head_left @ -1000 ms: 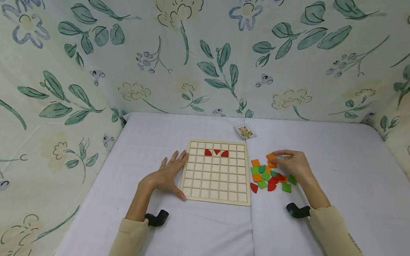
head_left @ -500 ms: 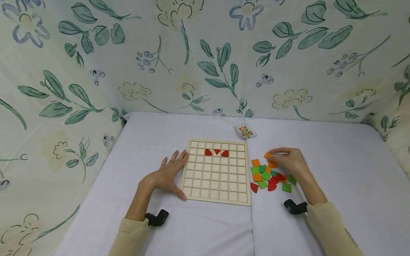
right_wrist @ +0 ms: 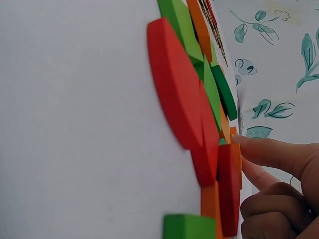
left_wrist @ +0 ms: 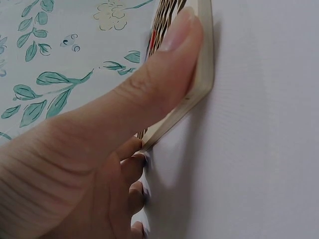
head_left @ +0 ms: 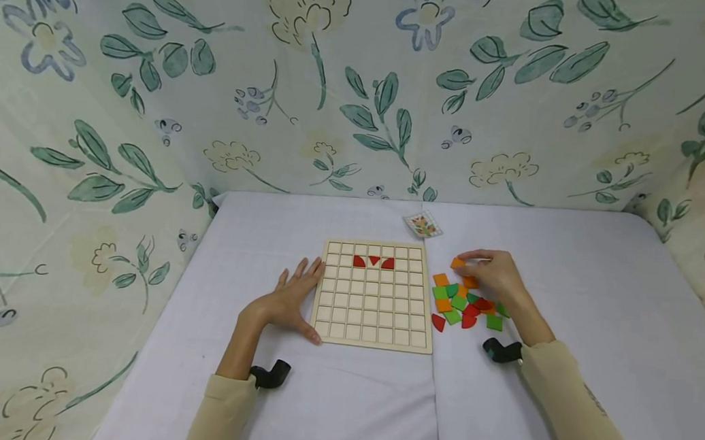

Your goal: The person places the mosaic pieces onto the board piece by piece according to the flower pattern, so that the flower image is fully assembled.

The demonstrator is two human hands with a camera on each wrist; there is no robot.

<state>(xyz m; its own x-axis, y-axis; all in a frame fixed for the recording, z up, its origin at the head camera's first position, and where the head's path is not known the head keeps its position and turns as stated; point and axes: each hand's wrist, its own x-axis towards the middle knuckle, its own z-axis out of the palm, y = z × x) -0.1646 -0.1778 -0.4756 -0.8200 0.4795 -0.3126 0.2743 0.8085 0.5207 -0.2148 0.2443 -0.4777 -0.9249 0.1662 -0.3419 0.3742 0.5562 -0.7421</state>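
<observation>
A pale wooden grid board [head_left: 371,304] lies mid-table with three red pieces [head_left: 374,260] in an upper row. Along its left edge rests my left hand [head_left: 284,306], fingers spread, thumb at the near corner. The left wrist view shows the thumb [left_wrist: 172,57] lying over the board's rim. To the right of the board, my right hand [head_left: 497,274] pinches an orange square tile [head_left: 456,262] between thumb and finger at the far side of a loose pile. Red tiles [right_wrist: 174,84] hide part of those fingertips in the right wrist view.
The pile mixes green tiles [head_left: 494,322], orange and red ones, some overlapping. A small patterned card [head_left: 422,225] lies beyond the board. White cloth [head_left: 363,412] covers the table, and a floral curtain [head_left: 362,84] hangs behind it.
My right hand has moved a little left and away from me, and the orange tile has shifted with it. The left hand and the board have stayed put.
</observation>
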